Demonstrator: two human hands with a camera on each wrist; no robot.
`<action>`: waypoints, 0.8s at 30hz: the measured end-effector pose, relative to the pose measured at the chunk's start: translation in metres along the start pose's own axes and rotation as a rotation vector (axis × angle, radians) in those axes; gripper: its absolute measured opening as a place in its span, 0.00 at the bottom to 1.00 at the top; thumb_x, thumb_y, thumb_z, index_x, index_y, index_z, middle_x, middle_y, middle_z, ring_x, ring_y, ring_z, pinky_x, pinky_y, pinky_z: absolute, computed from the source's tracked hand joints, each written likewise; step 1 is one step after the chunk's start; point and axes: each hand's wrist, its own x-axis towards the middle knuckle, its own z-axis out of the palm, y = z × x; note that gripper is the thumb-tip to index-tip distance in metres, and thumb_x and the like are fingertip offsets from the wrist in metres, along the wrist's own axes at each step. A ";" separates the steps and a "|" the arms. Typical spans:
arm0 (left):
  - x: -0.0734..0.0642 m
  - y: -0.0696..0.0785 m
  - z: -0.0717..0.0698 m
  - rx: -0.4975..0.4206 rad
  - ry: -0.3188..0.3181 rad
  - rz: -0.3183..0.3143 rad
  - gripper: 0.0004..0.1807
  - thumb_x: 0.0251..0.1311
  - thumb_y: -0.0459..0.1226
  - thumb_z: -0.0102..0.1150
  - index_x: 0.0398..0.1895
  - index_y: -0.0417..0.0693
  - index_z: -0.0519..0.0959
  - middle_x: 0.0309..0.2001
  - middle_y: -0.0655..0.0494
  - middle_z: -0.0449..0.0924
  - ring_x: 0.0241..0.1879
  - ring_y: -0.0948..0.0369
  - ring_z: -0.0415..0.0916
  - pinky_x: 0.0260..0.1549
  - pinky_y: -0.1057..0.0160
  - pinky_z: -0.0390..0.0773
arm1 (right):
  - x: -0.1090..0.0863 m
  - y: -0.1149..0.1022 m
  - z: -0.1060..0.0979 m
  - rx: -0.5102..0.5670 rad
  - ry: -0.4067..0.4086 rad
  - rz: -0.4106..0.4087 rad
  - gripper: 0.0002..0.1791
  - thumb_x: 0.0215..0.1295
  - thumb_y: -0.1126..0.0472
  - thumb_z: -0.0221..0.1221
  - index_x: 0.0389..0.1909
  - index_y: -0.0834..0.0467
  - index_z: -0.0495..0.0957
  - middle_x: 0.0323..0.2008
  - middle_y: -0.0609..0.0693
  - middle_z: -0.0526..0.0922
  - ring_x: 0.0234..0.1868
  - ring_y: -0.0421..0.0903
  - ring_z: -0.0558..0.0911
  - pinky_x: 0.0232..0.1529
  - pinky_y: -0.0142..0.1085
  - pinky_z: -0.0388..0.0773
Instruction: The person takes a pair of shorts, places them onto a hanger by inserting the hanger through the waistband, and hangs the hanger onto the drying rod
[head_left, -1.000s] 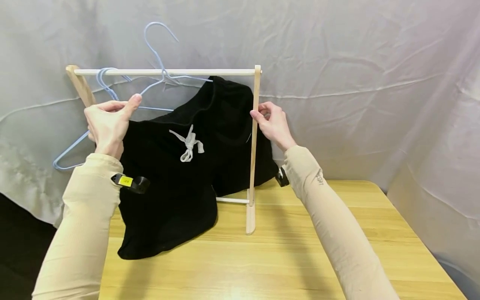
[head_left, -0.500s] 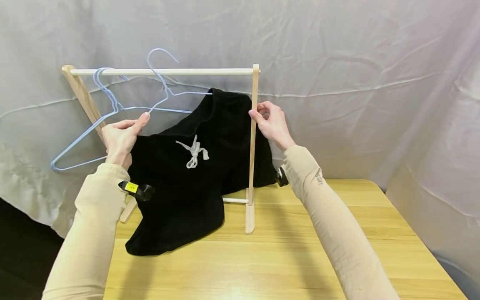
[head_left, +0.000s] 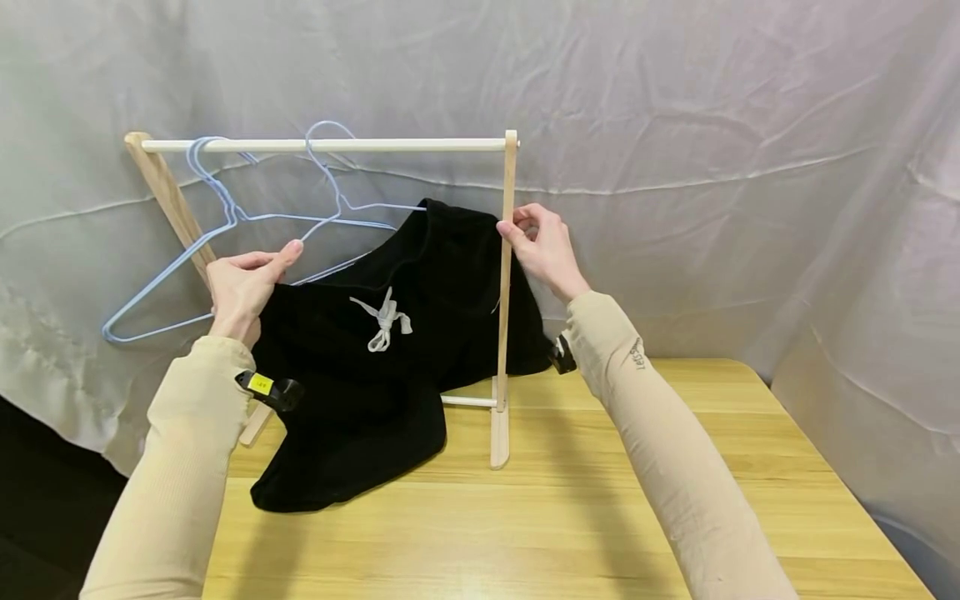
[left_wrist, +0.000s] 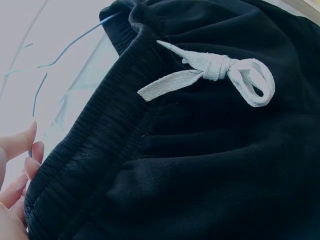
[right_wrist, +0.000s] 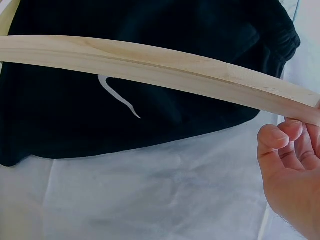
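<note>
Black shorts (head_left: 352, 400) with a tied white drawstring (head_left: 384, 321) hang on a light blue wire hanger (head_left: 382, 205). My left hand (head_left: 243, 287) pinches the hanger's left shoulder beside the elastic waistband; thumb and fingertips show in the left wrist view. The hanger's hook sits over the rack's white top bar (head_left: 420, 145). With thumb and curled fingers, my right hand (head_left: 546, 250) holds the rack's right wooden post (head_left: 505, 308), which stands before one side of the shorts. That post crosses the right wrist view, with a thin white strip on the black cloth below it.
Other blue hangers (head_left: 161, 279) hang at the bar's left end, near the left wooden post (head_left: 165, 187). The rack stands on a wooden table (head_left: 675, 500), whose right edge slants toward the front. A grey cloth (head_left: 675, 100) hangs behind.
The left hand has lowered the hanger with the shorts and shifted it slightly right, so its hook has come down from above the bar onto it. The right hand stays on the post.
</note>
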 end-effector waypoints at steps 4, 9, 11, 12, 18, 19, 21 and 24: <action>0.001 -0.002 0.000 0.019 -0.020 -0.012 0.16 0.47 0.58 0.76 0.10 0.71 0.83 0.10 0.76 0.72 0.37 0.71 0.67 0.43 0.69 0.62 | 0.000 0.001 -0.001 0.006 -0.006 0.008 0.18 0.72 0.56 0.60 0.52 0.67 0.78 0.45 0.63 0.84 0.45 0.55 0.83 0.50 0.40 0.77; 0.001 -0.004 -0.001 0.039 -0.040 -0.029 0.16 0.47 0.58 0.76 0.12 0.68 0.83 0.12 0.75 0.73 0.37 0.70 0.67 0.43 0.68 0.61 | 0.000 0.001 0.000 0.009 0.000 0.005 0.18 0.72 0.56 0.60 0.52 0.67 0.78 0.46 0.64 0.83 0.46 0.55 0.83 0.51 0.41 0.77; 0.001 -0.005 -0.001 0.059 -0.044 -0.041 0.16 0.47 0.59 0.76 0.11 0.68 0.83 0.13 0.77 0.73 0.37 0.70 0.66 0.45 0.67 0.60 | 0.000 0.000 0.000 0.009 0.004 0.005 0.19 0.72 0.56 0.60 0.52 0.67 0.78 0.46 0.64 0.83 0.46 0.56 0.83 0.52 0.42 0.77; 0.001 -0.005 -0.002 0.072 -0.045 -0.047 0.17 0.47 0.60 0.75 0.11 0.68 0.82 0.15 0.77 0.73 0.38 0.70 0.65 0.45 0.67 0.60 | 0.000 0.000 0.000 0.010 0.005 0.006 0.19 0.72 0.56 0.60 0.52 0.67 0.78 0.46 0.64 0.83 0.46 0.56 0.83 0.52 0.42 0.77; 0.002 -0.008 -0.002 0.138 -0.042 -0.021 0.18 0.47 0.62 0.73 0.11 0.70 0.81 0.18 0.80 0.73 0.37 0.70 0.65 0.44 0.66 0.61 | -0.002 -0.002 0.002 0.004 0.022 0.002 0.18 0.71 0.56 0.61 0.51 0.67 0.79 0.46 0.63 0.84 0.44 0.56 0.85 0.50 0.42 0.79; 0.002 -0.009 -0.002 0.149 -0.040 -0.002 0.18 0.48 0.63 0.73 0.11 0.71 0.81 0.17 0.81 0.73 0.36 0.70 0.65 0.42 0.67 0.62 | -0.002 -0.002 0.002 0.003 0.025 -0.001 0.18 0.71 0.56 0.61 0.51 0.66 0.79 0.46 0.63 0.84 0.43 0.57 0.85 0.49 0.42 0.79; 0.002 -0.010 -0.001 0.172 -0.036 0.047 0.17 0.49 0.63 0.72 0.12 0.73 0.81 0.15 0.82 0.73 0.33 0.70 0.66 0.38 0.68 0.63 | -0.002 -0.002 0.001 0.003 0.025 -0.004 0.18 0.71 0.55 0.61 0.52 0.66 0.80 0.46 0.63 0.84 0.43 0.57 0.85 0.49 0.43 0.79; 0.003 -0.013 0.001 0.216 -0.021 0.138 0.16 0.50 0.62 0.71 0.13 0.75 0.79 0.13 0.83 0.73 0.28 0.71 0.67 0.32 0.68 0.65 | -0.003 0.001 0.000 0.023 -0.003 -0.004 0.20 0.72 0.54 0.60 0.54 0.65 0.79 0.49 0.63 0.84 0.47 0.57 0.85 0.53 0.45 0.78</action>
